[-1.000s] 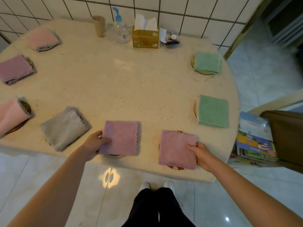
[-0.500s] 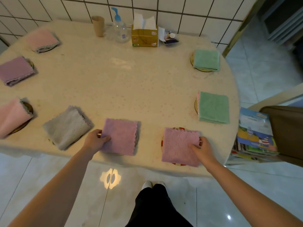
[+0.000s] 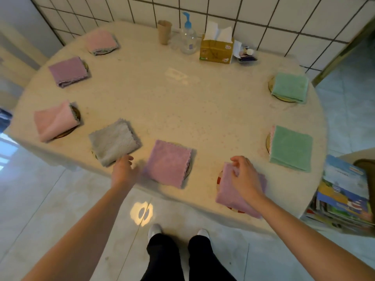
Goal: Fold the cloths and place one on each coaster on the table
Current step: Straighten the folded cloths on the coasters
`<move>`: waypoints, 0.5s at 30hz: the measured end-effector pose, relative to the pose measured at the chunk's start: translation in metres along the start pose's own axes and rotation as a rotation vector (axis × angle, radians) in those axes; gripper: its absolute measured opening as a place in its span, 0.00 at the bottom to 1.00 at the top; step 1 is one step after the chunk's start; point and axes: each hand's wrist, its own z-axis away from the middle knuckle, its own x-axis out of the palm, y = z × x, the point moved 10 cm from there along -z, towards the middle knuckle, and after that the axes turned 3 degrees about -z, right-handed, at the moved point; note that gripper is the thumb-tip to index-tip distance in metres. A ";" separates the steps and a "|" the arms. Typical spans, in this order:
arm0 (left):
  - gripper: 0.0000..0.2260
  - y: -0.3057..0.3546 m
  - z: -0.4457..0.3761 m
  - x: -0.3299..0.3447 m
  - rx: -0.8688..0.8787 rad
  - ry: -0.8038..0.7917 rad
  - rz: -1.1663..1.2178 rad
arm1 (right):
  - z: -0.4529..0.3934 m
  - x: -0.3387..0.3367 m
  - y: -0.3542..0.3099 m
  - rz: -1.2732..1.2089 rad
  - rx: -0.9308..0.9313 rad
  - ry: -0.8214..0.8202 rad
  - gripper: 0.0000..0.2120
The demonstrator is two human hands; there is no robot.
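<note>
On near purple cloth (image 3: 237, 191): right hand (image 3: 244, 176) resting | left hand (image 3: 123, 169) beside grey cloth (image 3: 113, 141)

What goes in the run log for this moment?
left hand: open, at grey cloth | right hand: on purple cloth | eight cloths on coasters

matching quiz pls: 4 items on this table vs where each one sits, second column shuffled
Things:
1. grey cloth
2. tissue box
3. green cloth nearer the wall
4. pink cloth nearest the wall

Places:
A. far left of the table
B. front edge, by the left hand
C. far right of the table
D. against the wall, beside the pump bottle

Pairs: 1-B, 2-D, 3-C, 4-A
</note>
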 end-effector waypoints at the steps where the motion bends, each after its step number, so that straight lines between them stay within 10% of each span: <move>1: 0.17 -0.006 -0.002 -0.007 0.009 0.002 0.004 | -0.004 0.014 -0.021 -0.039 -0.036 -0.024 0.13; 15: 0.12 -0.136 -0.120 -0.133 0.020 0.010 0.062 | -0.068 0.228 -0.248 -0.098 -0.082 -0.256 0.13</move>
